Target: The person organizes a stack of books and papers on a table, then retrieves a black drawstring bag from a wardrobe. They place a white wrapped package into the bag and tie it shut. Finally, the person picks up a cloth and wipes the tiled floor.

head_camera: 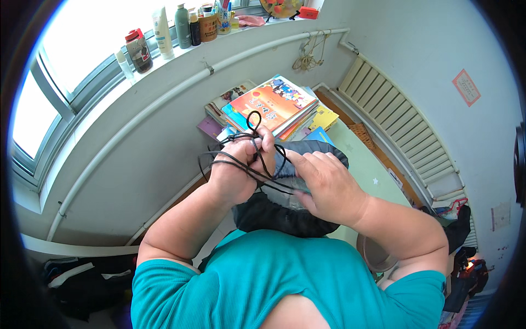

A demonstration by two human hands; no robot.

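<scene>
My left hand grips a bundle of thin black cord, with one loop standing up above the fingers. Several strands cross the back of this hand and wrist. To its right, my right hand has strands running into it near the thumb, which is slightly blurred; its curled fingers are partly hidden. Beneath both hands lies a black and dark grey fabric bag with a gathered edge. Something clear, like plastic, shows in its middle.
A stack of books sits beyond the bag on a pale green table. Bottles and a pen holder line the windowsill. A white pipe runs along the wall, and a radiator stands at right. A round container is beside my right arm.
</scene>
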